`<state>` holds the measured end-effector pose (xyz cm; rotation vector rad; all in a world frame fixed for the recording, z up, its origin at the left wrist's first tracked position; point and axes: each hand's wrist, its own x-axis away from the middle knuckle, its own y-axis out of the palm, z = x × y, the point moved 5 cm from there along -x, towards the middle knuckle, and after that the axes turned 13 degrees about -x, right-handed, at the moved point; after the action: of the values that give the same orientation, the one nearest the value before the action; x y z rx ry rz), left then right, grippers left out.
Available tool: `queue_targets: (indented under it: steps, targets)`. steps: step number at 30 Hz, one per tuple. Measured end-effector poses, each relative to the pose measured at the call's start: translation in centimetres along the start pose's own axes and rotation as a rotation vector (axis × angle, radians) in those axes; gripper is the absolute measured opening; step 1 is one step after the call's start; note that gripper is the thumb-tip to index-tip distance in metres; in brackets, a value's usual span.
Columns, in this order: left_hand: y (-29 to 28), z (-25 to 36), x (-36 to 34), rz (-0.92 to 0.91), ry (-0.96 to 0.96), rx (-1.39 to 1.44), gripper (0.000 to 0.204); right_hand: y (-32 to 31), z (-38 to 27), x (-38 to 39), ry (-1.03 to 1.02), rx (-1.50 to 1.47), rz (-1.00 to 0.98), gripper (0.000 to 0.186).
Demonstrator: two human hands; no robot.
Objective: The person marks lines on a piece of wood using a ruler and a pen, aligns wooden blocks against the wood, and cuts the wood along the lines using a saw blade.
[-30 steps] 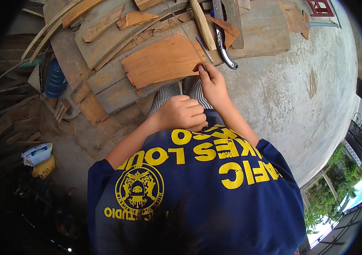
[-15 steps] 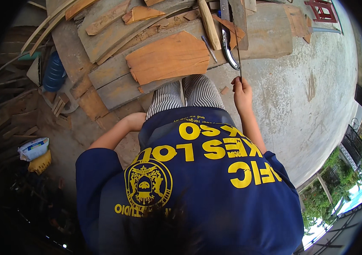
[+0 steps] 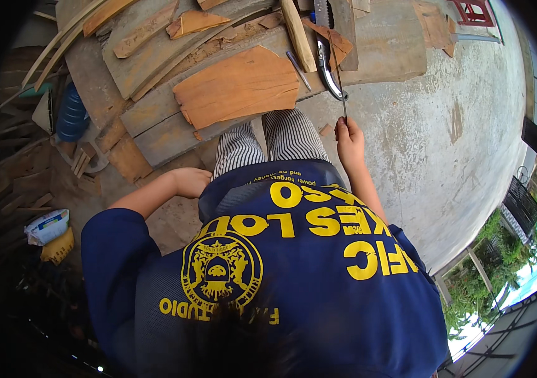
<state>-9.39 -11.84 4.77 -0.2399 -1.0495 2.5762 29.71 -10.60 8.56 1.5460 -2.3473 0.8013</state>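
Note:
My right hand point(image 3: 350, 135) is closed on the lower end of a thin dark rod point(image 3: 338, 74), gripping it between thumb and fingers. The rod points away from me, passing over the black-and-silver handle of a folding saw point(image 3: 325, 75). My left hand point(image 3: 191, 183) rests at my left hip, against the shirt hem; its fingertips are hidden. In front of my knees an orange-brown wood slab point(image 3: 237, 87) lies on grey boards point(image 3: 161, 135). A pen-like tool point(image 3: 298, 70) and a pale wooden stick point(image 3: 299, 34) lie right of the slab.
Wood offcuts point(image 3: 149, 31) cover the far boards. A blue water bottle point(image 3: 72, 114) stands at the left, with white and yellow sacks point(image 3: 51, 230) nearer me. Concrete floor point(image 3: 420, 145) stretches to the right, and a red plastic stool point(image 3: 472, 12) is at the far right.
The whole view has shifted slightly, so the boards appear further left. The rod leans more to the left, and my left elbow has moved outward. My right hand still grips the rod.

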Motion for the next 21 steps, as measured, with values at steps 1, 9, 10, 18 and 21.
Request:
queue_targets:
  steps: [1, 9, 10, 18, 21]
  targets:
    - [0.2, 0.6, 0.2, 0.001, 0.007, 0.002, 0.015, -0.3, -0.1, 0.0, 0.004, 0.004, 0.005, 0.029]
    - [1.9, -0.8, 0.3, 0.716, -0.991, 1.754, 0.032, -1.6, -0.2, 0.4, 0.157, -0.108, -0.032, 0.031]
    - [1.8, -0.4, 0.1, 0.687, -1.002, 1.916, 0.035, -1.8, -0.1, 0.4, 0.156, -0.103, -0.029, 0.031]
    - [6.0, -5.9, -2.2, 0.376, -1.366, 1.622, 0.083, -0.8, 1.0, -0.9, 0.167, -0.090, -0.099, 0.034]
    - [5.6, -9.2, -4.1, 0.277, -1.216, 1.472, 0.082, -0.5, 0.8, -1.2, 0.157, -0.012, -0.063, 0.035]
